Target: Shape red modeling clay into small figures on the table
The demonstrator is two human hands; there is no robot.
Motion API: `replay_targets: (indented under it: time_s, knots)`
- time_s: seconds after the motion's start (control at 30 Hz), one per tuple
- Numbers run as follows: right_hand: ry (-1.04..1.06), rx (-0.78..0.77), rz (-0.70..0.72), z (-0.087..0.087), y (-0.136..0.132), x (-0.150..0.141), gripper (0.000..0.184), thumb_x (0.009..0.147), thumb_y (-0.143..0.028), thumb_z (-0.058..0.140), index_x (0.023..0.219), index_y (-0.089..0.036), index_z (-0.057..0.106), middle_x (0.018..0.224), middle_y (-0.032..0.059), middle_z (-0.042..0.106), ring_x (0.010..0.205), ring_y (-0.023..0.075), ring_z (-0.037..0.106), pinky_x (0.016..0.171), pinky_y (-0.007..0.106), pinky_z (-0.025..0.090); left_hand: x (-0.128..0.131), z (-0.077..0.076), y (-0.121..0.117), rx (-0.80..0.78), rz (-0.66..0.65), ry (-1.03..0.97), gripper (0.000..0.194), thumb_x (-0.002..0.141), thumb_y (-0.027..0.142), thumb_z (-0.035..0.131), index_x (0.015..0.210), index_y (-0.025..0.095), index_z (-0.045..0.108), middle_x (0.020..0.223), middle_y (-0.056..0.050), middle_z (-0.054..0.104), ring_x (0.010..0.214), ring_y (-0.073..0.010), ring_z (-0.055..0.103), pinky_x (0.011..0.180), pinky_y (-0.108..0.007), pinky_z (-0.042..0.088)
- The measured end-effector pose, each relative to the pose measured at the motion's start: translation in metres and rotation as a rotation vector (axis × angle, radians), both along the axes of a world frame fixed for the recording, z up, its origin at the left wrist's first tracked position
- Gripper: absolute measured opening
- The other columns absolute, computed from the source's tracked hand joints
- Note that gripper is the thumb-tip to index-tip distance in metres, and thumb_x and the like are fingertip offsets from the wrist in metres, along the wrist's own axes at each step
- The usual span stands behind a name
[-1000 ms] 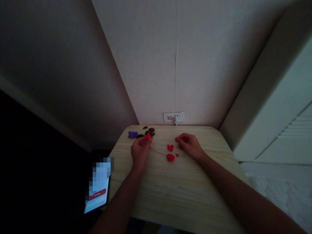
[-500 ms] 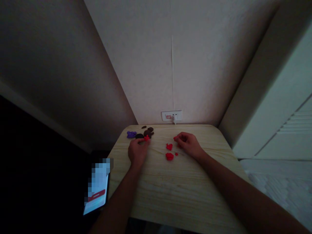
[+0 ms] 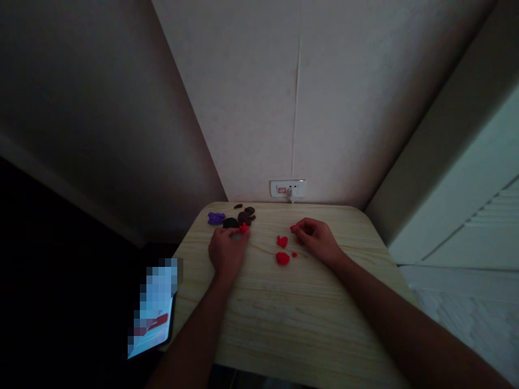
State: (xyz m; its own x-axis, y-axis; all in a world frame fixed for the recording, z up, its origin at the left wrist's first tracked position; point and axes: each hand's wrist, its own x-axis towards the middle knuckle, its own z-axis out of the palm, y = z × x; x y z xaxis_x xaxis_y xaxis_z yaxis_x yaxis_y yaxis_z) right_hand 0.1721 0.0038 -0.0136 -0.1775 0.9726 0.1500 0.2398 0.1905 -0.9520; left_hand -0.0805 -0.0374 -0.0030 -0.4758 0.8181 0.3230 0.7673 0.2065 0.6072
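Observation:
My left hand (image 3: 227,249) pinches a small, knobbly piece of red modelling clay (image 3: 244,228) between thumb and fingertips, just in front of the dark clay lumps. My right hand (image 3: 318,240) is closed too, its thumb and forefinger holding a small bit of red clay (image 3: 293,228) a little above or on the tabletop; which, I cannot tell. Between the hands lie a flat red clay piece (image 3: 283,241), a bigger red lump (image 3: 283,259) nearer to me, and a tiny red crumb (image 3: 294,254).
Purple clay (image 3: 216,218), a black lump (image 3: 231,222) and brown pieces (image 3: 245,217) sit at the table's back left. A lit phone or tablet (image 3: 156,319) is by the left edge. The pale wooden table (image 3: 284,319) meets a wall with a socket (image 3: 287,188) and plug.
The view has shifted slightly. Both hands stay almost in place, each still pinching its red clay, and the pieces on the table lie as before.

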Motion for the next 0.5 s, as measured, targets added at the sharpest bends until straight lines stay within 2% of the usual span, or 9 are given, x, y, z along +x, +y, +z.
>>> replay_targets:
  time_s: [0.17,0.5]
  knots:
    - [-0.028,0.013,0.004,0.002,-0.0015,0.0007,0.033,0.084,-0.05,0.068,0.077,-0.018,0.066,0.061,0.0019,0.064,0.054,0.015,0.056,0.051,0.027,0.042,-0.0006,0.0011,-0.0006,-0.011,-0.001,-0.011,0.04,0.077,0.057,0.068,0.091,0.022,0.08,0.101,-0.012,0.067,0.094,-0.0317,0.065,0.085,-0.041,0.048]
    - [-0.01,0.006,-0.01,-0.0015,0.0001,0.001,0.037,0.083,-0.053,0.069,0.078,-0.017,0.066,0.062,0.0014,0.063,0.054,0.0139,0.054,0.05,0.025,0.041,-0.007,0.0,-0.0051,0.04,-0.025,-0.078,0.043,0.076,0.059,0.068,0.087,0.019,0.08,0.093,-0.009,0.067,0.087,-0.026,0.064,0.083,-0.037,0.048]
